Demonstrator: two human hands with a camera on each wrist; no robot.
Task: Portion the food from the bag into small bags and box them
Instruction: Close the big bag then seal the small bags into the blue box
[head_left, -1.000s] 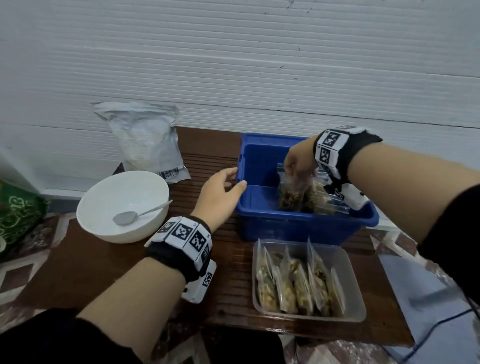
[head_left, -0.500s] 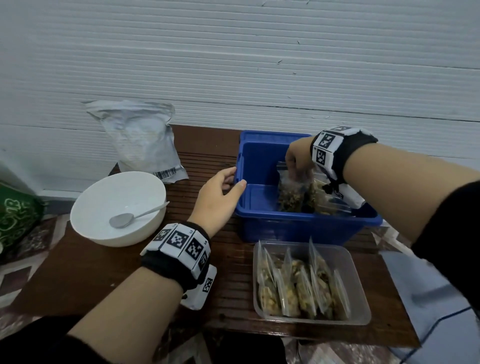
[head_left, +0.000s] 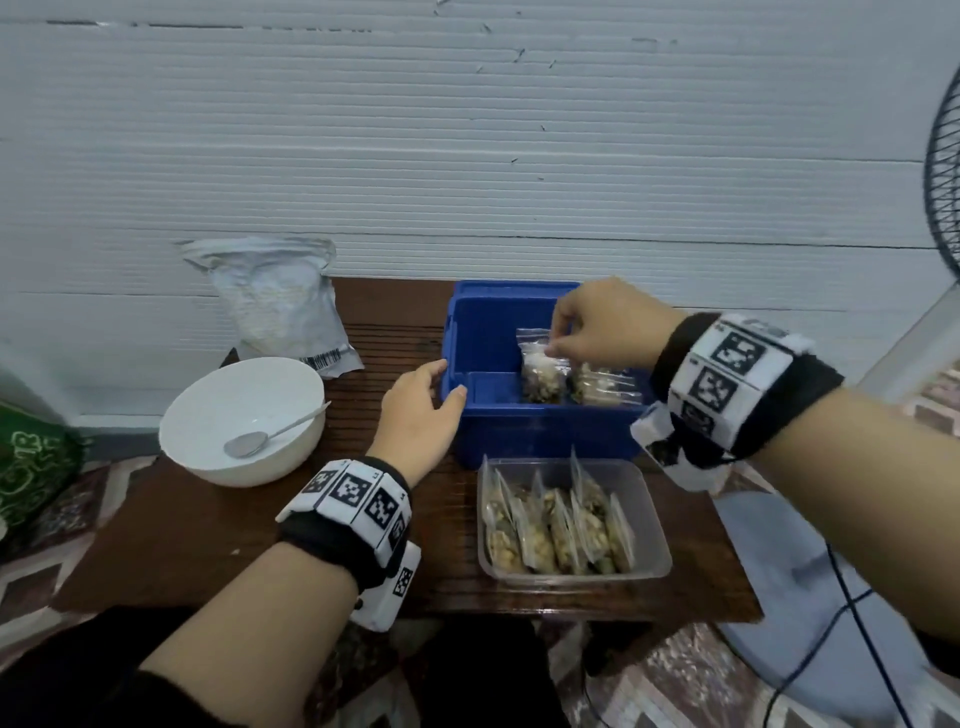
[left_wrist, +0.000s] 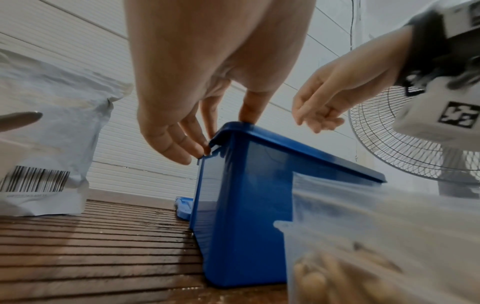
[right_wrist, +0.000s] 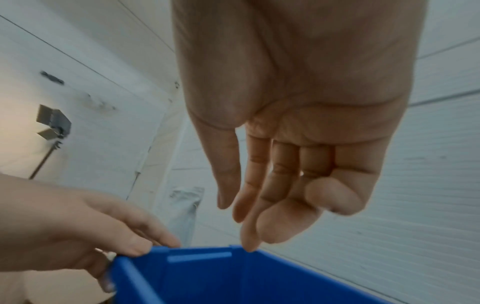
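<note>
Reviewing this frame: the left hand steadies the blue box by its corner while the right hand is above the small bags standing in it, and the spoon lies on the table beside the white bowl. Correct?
Not quite: the spoon lies inside the white bowl, not on the table, as the head view shows. The rest stands.

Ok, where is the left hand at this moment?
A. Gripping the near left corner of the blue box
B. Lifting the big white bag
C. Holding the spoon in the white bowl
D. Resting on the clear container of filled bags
A: the left hand has its fingers and thumb on the corner rim of the blue box.
</note>
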